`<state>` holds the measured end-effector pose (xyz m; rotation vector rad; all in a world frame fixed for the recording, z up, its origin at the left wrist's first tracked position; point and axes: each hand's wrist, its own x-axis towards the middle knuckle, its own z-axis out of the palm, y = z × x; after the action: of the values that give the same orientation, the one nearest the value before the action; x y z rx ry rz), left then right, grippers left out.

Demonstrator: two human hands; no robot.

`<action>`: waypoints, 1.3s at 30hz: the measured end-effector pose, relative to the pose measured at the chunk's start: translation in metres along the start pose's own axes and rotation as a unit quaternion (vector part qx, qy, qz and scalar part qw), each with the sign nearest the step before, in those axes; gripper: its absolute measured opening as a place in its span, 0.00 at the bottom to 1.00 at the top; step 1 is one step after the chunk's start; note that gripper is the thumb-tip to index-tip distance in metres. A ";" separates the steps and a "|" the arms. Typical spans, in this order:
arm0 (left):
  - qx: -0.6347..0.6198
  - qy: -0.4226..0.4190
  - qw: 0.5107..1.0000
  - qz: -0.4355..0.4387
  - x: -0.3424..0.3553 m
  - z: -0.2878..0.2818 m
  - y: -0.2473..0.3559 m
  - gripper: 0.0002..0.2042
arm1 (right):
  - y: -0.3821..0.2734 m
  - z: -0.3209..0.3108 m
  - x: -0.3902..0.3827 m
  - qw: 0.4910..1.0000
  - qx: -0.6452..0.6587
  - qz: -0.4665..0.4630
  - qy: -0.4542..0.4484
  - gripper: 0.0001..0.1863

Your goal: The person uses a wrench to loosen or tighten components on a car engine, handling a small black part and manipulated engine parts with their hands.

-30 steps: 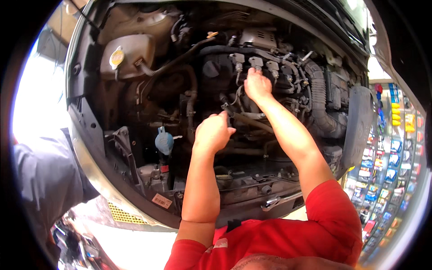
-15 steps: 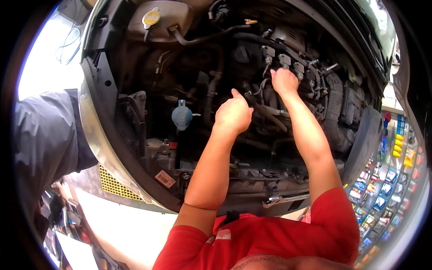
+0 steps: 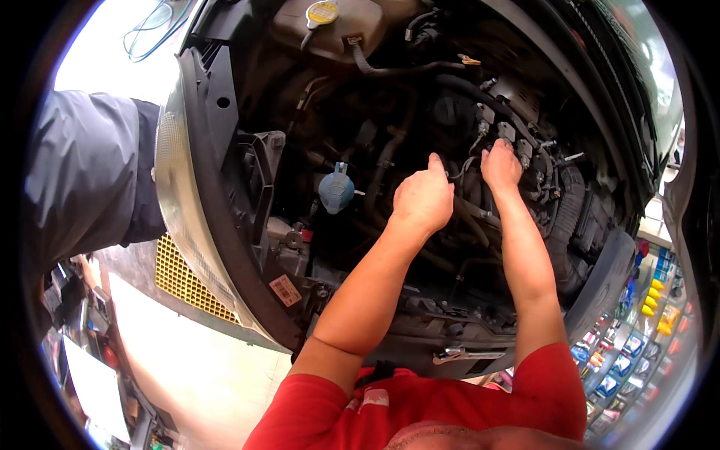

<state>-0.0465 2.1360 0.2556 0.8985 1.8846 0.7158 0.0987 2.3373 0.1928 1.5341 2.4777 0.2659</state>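
Note:
In the engine bay, my right hand (image 3: 501,165) has its fingers curled at a row of grey ignition coils (image 3: 507,131), though what they grip is hidden. Lower and to the left, my left hand (image 3: 424,193) is beside dark hoses and wiring (image 3: 469,214), index finger extended upward and other fingers curled; anything in them is hidden. A round black cap (image 3: 454,111) sits left of the coils. A light-blue cap (image 3: 336,193) stands left of my left hand, and a translucent reservoir with a yellow-topped cap (image 3: 322,13) is at the top.
A headlight (image 3: 180,187) and the front crossmember (image 3: 442,330) border the bay. A grey-covered object (image 3: 94,172), possibly a sleeve or covering, is outside on the left, above a yellow grate (image 3: 187,277). Packaged goods (image 3: 626,352) line a display at the right.
The camera view has shifted, moving the engine bay rightward in the picture. My hands remain near the same engine parts, the left one slightly reoriented with its index finger raised.

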 end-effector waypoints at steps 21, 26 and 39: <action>0.022 0.005 0.998 0.055 -0.003 0.003 0.001 0.35 | 0.001 -0.003 0.003 0.996 0.025 0.033 -0.079 0.20; 0.032 -0.007 0.997 0.064 0.000 0.004 0.000 0.34 | 0.004 0.002 0.000 1.000 0.005 0.002 0.007 0.20; 0.061 -0.023 0.996 0.061 -0.002 0.005 0.000 0.32 | 0.011 0.008 -0.004 0.999 0.027 -0.006 0.020 0.20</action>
<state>-0.0419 2.1353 0.2543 1.1067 1.8599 0.6525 0.1126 2.3386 0.1883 1.5487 2.5443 0.2337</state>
